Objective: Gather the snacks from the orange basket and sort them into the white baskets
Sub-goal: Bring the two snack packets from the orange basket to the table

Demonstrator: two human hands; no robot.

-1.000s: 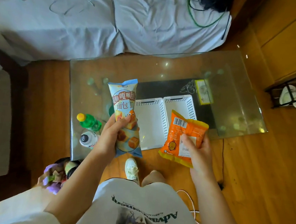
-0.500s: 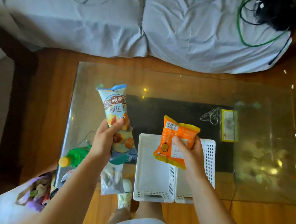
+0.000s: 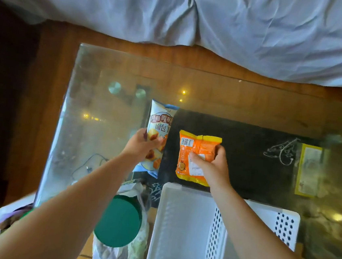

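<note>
My left hand [image 3: 141, 145] grips a tall light-blue snack bag [image 3: 159, 124] printed with bread cubes, held upright over the glass table. My right hand [image 3: 210, 165] holds an orange snack packet [image 3: 194, 144] with a barcode, just beyond the far rim of the white baskets. Two white perforated baskets stand side by side at the table's near edge: the left one [image 3: 179, 225] shows a bare floor, and my right forearm partly covers the right one [image 3: 282, 223]. The orange basket is out of view.
The glass table [image 3: 104, 109] has a black mat [image 3: 248, 150] and a yellow-framed card [image 3: 308, 171] on it. A dark green round lid [image 3: 118, 221] on a clear bag [image 3: 110, 256] sits left of the baskets. A grey-sheeted bed [image 3: 219, 18] lies beyond.
The camera has leaned forward over the table, so the baskets now lie near the bottom. Both hands reached further out with their packets, which now hover past the baskets' far rim.
</note>
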